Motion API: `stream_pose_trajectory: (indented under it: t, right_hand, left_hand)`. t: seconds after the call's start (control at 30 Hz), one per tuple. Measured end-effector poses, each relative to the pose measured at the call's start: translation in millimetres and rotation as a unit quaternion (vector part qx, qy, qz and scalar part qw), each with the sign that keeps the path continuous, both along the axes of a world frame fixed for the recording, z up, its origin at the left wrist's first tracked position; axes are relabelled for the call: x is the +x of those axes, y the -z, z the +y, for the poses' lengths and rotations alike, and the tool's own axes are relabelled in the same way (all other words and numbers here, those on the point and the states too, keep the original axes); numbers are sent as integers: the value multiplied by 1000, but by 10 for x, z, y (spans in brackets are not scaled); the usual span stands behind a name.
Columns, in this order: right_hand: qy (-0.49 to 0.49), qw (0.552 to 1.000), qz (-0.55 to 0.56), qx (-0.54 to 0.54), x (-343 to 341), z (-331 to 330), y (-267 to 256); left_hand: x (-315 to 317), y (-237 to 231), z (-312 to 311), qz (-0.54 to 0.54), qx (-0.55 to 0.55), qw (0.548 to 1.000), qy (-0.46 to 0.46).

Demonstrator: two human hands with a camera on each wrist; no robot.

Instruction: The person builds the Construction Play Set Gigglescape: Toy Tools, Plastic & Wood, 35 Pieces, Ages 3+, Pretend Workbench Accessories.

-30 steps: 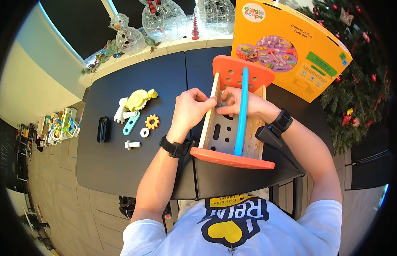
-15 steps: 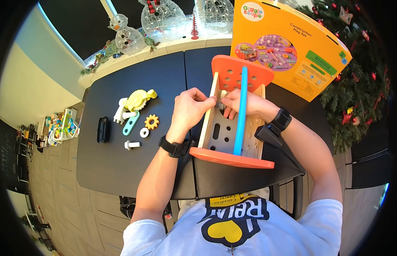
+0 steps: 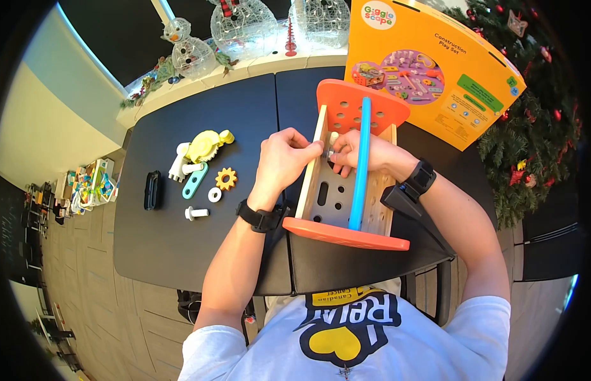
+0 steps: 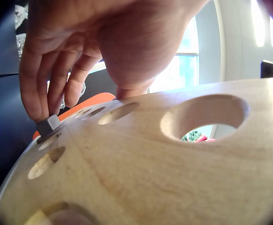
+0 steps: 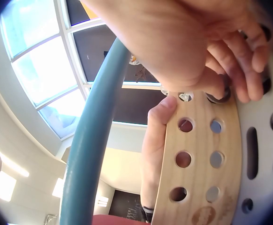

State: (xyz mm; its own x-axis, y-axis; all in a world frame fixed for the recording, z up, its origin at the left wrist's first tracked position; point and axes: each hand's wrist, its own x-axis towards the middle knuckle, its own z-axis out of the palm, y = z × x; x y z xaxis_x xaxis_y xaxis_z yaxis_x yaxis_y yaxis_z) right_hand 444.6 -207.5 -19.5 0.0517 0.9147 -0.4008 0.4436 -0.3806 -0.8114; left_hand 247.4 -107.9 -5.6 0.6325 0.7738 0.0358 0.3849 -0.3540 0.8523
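A toy toolbox with orange end panels (image 3: 346, 236), wooden sides (image 3: 312, 166) and a blue handle bar (image 3: 361, 171) stands before me. My left hand (image 3: 284, 159) reaches over its left side, thumb at the top edge. On that side's outer face, its fingertips hold a grey bolt head (image 4: 48, 125). Inside the box, under the bar, my right hand (image 3: 365, 154) pinches a dark grey, ring-like nut (image 5: 219, 96) against the same wooden side. The bolt's shank is hidden. Close by the right fingers shows a small cream piece (image 3: 334, 136).
Left on the black table (image 3: 162, 247) lie a yellow toy piece (image 3: 204, 147), a teal strip (image 3: 194, 181), an orange gear (image 3: 226, 178), a white ring (image 3: 215, 194), a white bolt (image 3: 196, 213) and a black case (image 3: 152, 190). A yellow box (image 3: 460, 44) stands behind the toolbox.
The right fingers have shifted and curled in at the wooden side, and the small cream piece has come into sight beside them. The left hand keeps its place.
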Motion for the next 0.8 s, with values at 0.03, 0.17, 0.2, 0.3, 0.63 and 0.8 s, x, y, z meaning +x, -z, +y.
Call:
stream_pose_trajectory:
  t: [0.03,0.17,0.2,0.3,0.63,0.8]
  right_hand:
    - [-10,1000,-6,-8,-1,5,-14]
    - [43,997,55,-45,2,19,-2]
    - [54,996,56,-51,-3,28,-4]
    - [61,996,36,-45,-47,21,-75]
    - [17,1000,2,-16,-38,-10,-61]
    - [53,997,33,-34,-12,24,12]
  left_hand:
    - [0,-1,0,2,0,1000,-1]
    - [2,1,1,-3,-4,1000,-2]
    - [3,9,2,-6,-2,1000,-3]
    - [9,26,14,-11,-2,1000,-4]
    - [3,9,1,-4,-10,1000,0]
    - [-1,1,-4,-4,-7,1000,-1]
